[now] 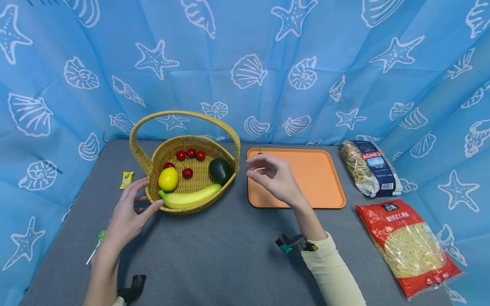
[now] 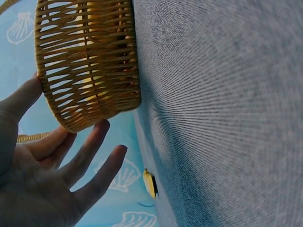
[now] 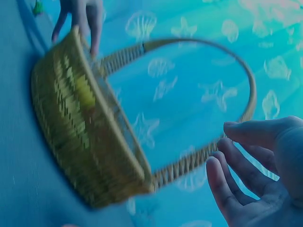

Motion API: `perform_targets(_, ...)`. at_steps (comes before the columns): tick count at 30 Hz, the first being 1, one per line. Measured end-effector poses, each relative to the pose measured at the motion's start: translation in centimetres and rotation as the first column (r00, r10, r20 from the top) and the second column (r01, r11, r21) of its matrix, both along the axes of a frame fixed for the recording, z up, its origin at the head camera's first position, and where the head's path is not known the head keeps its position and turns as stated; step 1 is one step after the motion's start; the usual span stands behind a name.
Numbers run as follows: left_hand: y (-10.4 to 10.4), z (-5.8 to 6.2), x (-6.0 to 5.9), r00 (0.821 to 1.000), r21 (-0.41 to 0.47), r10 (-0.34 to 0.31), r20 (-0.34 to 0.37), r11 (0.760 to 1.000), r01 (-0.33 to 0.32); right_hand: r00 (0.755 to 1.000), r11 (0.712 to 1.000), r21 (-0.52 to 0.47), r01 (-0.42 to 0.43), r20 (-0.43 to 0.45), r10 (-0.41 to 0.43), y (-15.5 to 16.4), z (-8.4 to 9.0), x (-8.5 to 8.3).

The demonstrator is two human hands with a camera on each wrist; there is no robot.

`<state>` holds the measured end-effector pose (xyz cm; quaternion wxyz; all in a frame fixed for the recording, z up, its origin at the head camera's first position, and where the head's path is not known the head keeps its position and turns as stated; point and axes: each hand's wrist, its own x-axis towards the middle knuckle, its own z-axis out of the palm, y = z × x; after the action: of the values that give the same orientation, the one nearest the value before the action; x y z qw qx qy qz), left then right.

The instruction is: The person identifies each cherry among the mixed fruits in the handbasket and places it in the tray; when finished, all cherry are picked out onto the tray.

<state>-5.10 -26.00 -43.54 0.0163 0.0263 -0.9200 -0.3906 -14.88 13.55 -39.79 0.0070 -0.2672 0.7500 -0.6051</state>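
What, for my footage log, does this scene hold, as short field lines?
Container: wicker basket
Contents: banana, lemon, avocado, five visible cherries
Left hand: touching the basket's left side
Right hand: holding nothing, near the left end of the orange tray
Left side: yellow-wrapped candy, green lollipop
Right side: AGNES pasta bag, red pasta bag
Backdrop: blue seashell-print curtain

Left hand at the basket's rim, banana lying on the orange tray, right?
The banana lies inside the basket, not on the orange tray, as the head view shows. The left hand is at the basket's rim, as you said.
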Motion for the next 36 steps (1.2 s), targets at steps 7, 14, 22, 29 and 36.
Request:
perform_targets(7, 0.1, 0.0, 0.0, 1.0, -0.005, -0.008, -0.023, 1.0, 0.008, 0.991, 0.991, 0.013, -0.136, 0.01, 0.136, -3.7, 0.8, 1.3)
perform_targets(14, 0.1, -0.1, 0.0, 1.0, -0.003, -0.007, -0.026, 1.0, 0.007, 0.975, 0.974, 0.082, -0.212, 0.083, 0.205, -8.4, 0.4, 0.3)
perform_targets(22, -0.1, -0.1, 0.1, 1.0, -0.001, -0.004, -0.01, 1.0, 0.004, 0.969, 0.947, 0.22, -0.236, 0.131, 0.211, -13.9, -0.9, -2.6)
perform_targets(29, 0.0, -0.3, 0.1, 0.999, -0.014, -0.003, -0.043, 1.0, 0.003, 0.97, 0.928, 0.328, -0.174, 0.219, 0.105, -17.5, -2.4, -3.9)
perform_targets(36, -0.1, -0.3, 0.2, 0.999, -0.013, -0.004, -0.045, 1.0, 0.004, 0.973, 0.873, 0.464, -0.148, 0.225, 0.046, -19.2, -3.7, -4.1)
